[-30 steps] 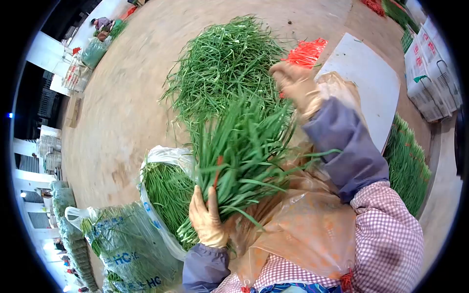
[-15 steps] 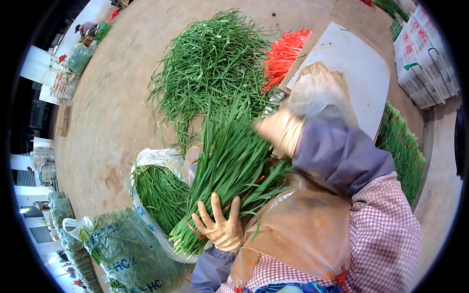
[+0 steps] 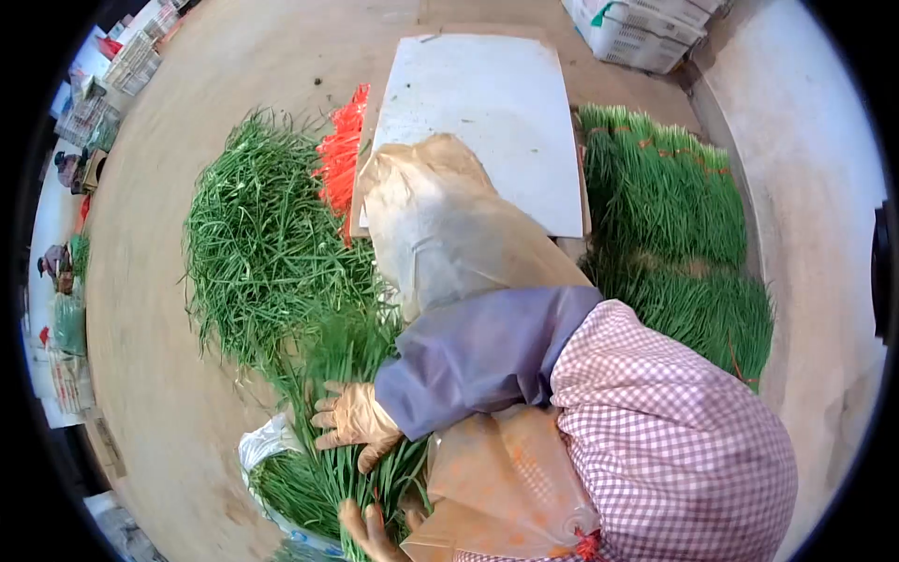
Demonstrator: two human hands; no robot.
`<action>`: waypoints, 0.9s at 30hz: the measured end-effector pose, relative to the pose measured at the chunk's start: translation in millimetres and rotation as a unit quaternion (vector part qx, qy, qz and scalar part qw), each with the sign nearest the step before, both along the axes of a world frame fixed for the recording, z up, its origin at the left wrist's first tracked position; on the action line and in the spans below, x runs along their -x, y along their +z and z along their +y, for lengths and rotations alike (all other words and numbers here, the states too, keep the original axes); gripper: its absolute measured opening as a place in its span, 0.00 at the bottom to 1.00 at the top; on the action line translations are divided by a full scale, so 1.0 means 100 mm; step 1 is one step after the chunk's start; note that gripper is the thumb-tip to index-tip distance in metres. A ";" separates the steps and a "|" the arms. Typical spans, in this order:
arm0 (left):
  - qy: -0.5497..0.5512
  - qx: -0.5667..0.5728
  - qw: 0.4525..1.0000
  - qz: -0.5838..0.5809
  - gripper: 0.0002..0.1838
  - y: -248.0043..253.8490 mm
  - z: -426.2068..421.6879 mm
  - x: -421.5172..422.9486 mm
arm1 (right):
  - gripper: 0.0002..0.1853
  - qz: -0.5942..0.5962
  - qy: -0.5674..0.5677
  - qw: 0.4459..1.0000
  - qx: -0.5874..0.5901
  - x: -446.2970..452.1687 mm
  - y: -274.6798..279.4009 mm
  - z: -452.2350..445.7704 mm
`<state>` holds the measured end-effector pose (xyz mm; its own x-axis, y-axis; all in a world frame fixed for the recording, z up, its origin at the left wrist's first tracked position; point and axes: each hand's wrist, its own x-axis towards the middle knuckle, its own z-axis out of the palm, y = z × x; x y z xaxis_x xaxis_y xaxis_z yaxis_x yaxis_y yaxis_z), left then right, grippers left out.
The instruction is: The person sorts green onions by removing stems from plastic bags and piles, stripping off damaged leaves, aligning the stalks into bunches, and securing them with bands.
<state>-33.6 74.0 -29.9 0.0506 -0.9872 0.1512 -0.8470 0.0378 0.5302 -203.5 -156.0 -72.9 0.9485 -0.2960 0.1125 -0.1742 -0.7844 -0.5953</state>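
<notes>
My right hand (image 3: 356, 421), in a pale glove, lies spread over the leaves of a green bundle (image 3: 361, 465) in front of my apron. Lower down, my left hand (image 3: 373, 534) touches the same bundle near a red tie, its fingers apart and partly cut off by the frame's bottom edge. A white plastic bag (image 3: 269, 443) with more green stalks is under and left of the bundle. Beyond the hands, a loose heap of green leaves (image 3: 262, 244) spreads over the floor.
Red ties (image 3: 342, 155) lie beside a white board (image 3: 478, 94). Rows of tied green bundles (image 3: 670, 201) are at the right, with white crates (image 3: 637, 37) behind. At the far left, people (image 3: 56, 262) sit near bags and crates.
The view has swung to the right. My right hand has come down onto the bundle's leaves. My left hand now appears at the bottom edge, still at the bundle.
</notes>
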 end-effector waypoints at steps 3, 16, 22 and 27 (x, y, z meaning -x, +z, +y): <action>0.002 -0.008 0.998 -0.056 0.49 0.68 -0.33 0.29 | 0.43 -0.006 0.010 0.998 -0.061 -0.03 -0.03 -0.05; 0.004 -0.113 0.989 -0.098 0.78 0.21 -0.57 0.03 | 0.16 -0.236 -0.406 0.882 -0.031 1.56 0.83 -0.74; 0.011 -0.107 0.986 -0.128 0.73 0.22 -0.61 0.09 | 0.23 -0.138 -0.245 0.914 -0.293 1.49 0.81 -0.32; 0.018 -0.113 0.984 -0.140 0.71 0.23 -0.61 0.12 | 0.22 0.040 -0.175 0.936 -0.302 1.29 0.68 -0.18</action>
